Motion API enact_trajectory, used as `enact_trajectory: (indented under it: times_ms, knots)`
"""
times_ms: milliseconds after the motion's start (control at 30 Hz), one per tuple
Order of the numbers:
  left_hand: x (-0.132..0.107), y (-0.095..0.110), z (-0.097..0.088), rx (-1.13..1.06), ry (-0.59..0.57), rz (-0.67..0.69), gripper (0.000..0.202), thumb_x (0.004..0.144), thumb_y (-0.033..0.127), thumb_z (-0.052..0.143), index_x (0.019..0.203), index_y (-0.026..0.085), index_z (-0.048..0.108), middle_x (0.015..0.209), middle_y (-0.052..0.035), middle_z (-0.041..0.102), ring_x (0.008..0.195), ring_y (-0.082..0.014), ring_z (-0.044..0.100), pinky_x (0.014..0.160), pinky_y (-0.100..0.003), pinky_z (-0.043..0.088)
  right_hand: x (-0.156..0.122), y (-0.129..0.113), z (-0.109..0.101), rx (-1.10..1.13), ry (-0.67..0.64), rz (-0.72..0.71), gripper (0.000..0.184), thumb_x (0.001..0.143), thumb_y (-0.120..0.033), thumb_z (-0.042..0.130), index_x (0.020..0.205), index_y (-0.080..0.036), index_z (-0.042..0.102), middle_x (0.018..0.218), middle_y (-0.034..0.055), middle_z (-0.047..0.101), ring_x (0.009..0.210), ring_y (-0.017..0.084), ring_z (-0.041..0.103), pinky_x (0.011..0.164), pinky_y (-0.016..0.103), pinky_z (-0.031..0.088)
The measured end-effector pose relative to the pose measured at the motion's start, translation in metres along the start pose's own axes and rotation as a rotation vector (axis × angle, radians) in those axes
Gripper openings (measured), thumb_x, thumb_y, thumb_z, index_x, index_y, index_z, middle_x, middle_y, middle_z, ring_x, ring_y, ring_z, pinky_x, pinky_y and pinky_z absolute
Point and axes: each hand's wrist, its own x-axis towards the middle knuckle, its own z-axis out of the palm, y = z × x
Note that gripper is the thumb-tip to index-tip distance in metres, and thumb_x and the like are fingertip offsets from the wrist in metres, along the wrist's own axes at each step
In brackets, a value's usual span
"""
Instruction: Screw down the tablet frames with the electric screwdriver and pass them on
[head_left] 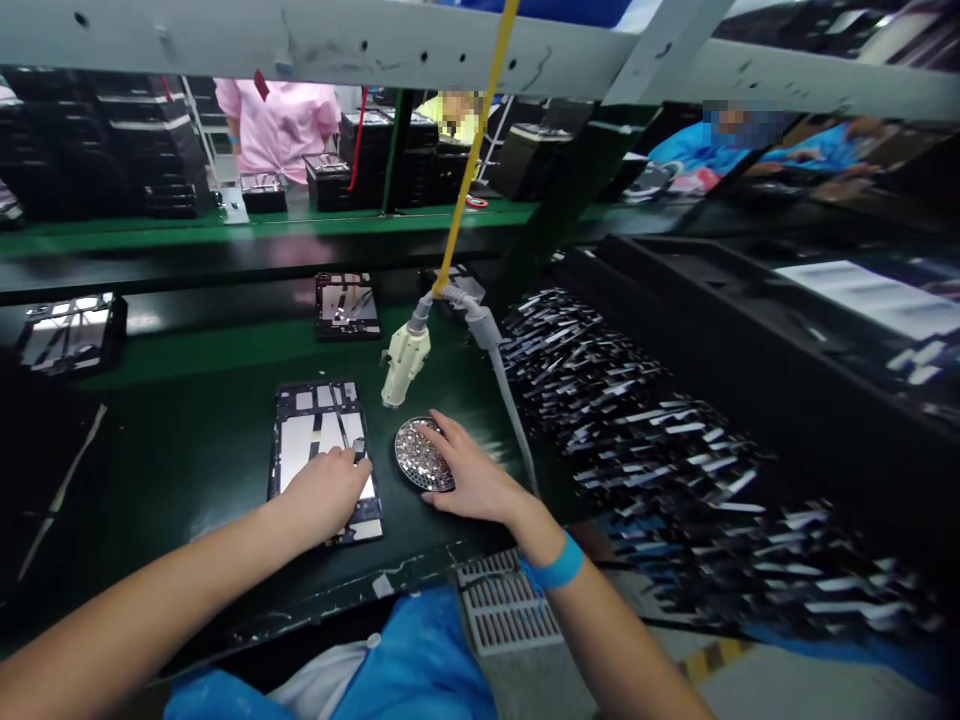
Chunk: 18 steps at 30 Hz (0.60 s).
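My left hand (328,490) rests on the lower right part of an opened tablet chassis (311,430) that lies flat on the dark green belt, fingers curled with the tips pressed on it. My right hand (466,475) lies over a small round dish of tiny screws (416,458), fingers bent with the tips down in the screws; what they pinch is too small to see. A cream electric screwdriver (403,362) hangs on a yellow cord just above the dish, with a grey hose (501,375) beside it.
Two more tablet chassis (346,305) (69,332) lie farther up the belt. A big heap of small flat metal parts (645,440) fills the right. Black tray stacks (142,140) and people in pink and blue stand behind the far green bench.
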Motion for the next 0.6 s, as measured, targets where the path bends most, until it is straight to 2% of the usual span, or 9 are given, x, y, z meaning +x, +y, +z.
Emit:
enact_trajectory:
  times_ms: [100, 200, 367, 467, 600]
  knots:
    - [-0.011, -0.004, -0.008, -0.017, 0.000, 0.017, 0.025, 0.084, 0.003, 0.055, 0.101, 0.016, 0.067, 0.102, -0.0132, 0.067, 0.097, -0.0297, 0.066, 0.082, -0.037, 0.053, 0.003, -0.009, 0.017, -0.029, 0.178, 0.176, 0.103, 0.070, -0.052, 0.086, 0.156, -0.024, 0.037, 0.167, 0.0217, 0.028, 0.155, 0.045, 0.029, 0.122, 0.065, 0.037]
    - [-0.038, -0.009, -0.006, -0.075, 0.041, 0.041, 0.019, 0.089, 0.010, 0.054, 0.101, 0.019, 0.066, 0.107, -0.0099, 0.065, 0.093, -0.0245, 0.065, 0.080, -0.033, 0.053, 0.004, -0.015, 0.024, -0.033, 0.245, 0.149, 0.093, 0.071, -0.049, 0.085, 0.150, -0.020, 0.046, 0.158, 0.0218, 0.037, 0.149, 0.044, 0.037, 0.122, 0.061, 0.040]
    - [-0.081, -0.018, 0.019, -0.099, 0.139, 0.142, 0.020, 0.095, 0.013, 0.051, 0.104, 0.020, 0.067, 0.106, -0.0092, 0.065, 0.094, -0.0241, 0.064, 0.080, -0.035, 0.055, 0.000, -0.010, 0.017, -0.019, 0.204, -0.006, 0.091, 0.069, -0.044, 0.085, 0.148, -0.020, 0.047, 0.157, 0.0202, 0.039, 0.147, 0.042, 0.038, 0.123, 0.061, 0.039]
    - [-0.090, -0.021, 0.037, -0.080, 0.230, 0.227, 0.025, 0.098, 0.012, 0.049, 0.113, 0.018, 0.068, 0.108, -0.0115, 0.068, 0.094, -0.0246, 0.064, 0.082, -0.038, 0.056, -0.002, -0.006, 0.012, -0.005, 0.171, -0.068, 0.092, 0.070, -0.044, 0.086, 0.149, -0.018, 0.046, 0.158, 0.0213, 0.038, 0.148, 0.041, 0.037, 0.122, 0.061, 0.039]
    - [-0.093, -0.025, 0.058, -0.114, 0.420, 0.306, 0.029, 0.102, 0.011, 0.050, 0.126, 0.019, 0.064, 0.114, -0.0125, 0.070, 0.103, -0.0244, 0.066, 0.089, -0.040, 0.057, -0.008, -0.003, 0.012, 0.007, 0.141, -0.111, 0.094, 0.072, -0.042, 0.086, 0.152, -0.021, 0.042, 0.162, 0.0197, 0.035, 0.151, 0.041, 0.033, 0.124, 0.061, 0.037]
